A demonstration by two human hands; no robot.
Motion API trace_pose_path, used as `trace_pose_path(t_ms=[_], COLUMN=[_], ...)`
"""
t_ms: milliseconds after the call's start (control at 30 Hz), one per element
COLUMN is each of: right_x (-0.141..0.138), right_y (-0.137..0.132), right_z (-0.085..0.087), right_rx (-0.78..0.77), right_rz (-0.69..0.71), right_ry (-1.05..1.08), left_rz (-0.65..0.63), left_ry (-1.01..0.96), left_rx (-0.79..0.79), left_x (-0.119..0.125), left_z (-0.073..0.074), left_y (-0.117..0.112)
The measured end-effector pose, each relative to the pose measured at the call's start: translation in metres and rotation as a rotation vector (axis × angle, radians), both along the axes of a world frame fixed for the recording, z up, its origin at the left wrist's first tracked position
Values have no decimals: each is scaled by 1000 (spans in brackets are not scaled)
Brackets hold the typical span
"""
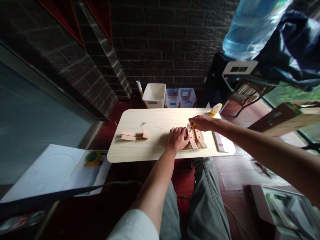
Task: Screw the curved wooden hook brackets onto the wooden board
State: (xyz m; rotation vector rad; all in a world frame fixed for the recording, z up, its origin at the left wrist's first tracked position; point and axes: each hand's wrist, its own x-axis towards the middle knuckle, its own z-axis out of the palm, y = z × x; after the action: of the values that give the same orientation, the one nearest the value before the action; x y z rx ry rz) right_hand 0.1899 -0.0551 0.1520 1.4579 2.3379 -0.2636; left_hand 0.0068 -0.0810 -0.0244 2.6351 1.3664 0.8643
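My left hand (177,138) lies palm down on a small assembly of pale wooden pieces (197,139) on the light wooden table (155,146), its fingers together and pressing the left part. My right hand (201,122) is pinched just above the same pieces, holding a small yellow-tipped thing I cannot make out. A second group of wooden pieces (134,135) lies apart at the table's left. A yellow-capped bottle (215,110) lies at the far right corner.
A white bin (154,95) and two clear boxes (180,97) stand on the floor beyond the table. A flat sheet (222,142) lies on the table's right end. A white board with a tape roll (93,158) sits to my left. My knees are under the table.
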Motion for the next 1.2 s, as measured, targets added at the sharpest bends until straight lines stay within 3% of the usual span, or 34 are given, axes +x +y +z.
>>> trace_pose_path(t_ms=[1200], right_x=[-11], right_y=[4], right_z=[1], right_rx=[-46], right_rz=[-62], right_ry=[-19], left_rz=[2], left_ry=[-8], left_rx=[-11], left_x=[-1], left_z=[6], left_y=[-2])
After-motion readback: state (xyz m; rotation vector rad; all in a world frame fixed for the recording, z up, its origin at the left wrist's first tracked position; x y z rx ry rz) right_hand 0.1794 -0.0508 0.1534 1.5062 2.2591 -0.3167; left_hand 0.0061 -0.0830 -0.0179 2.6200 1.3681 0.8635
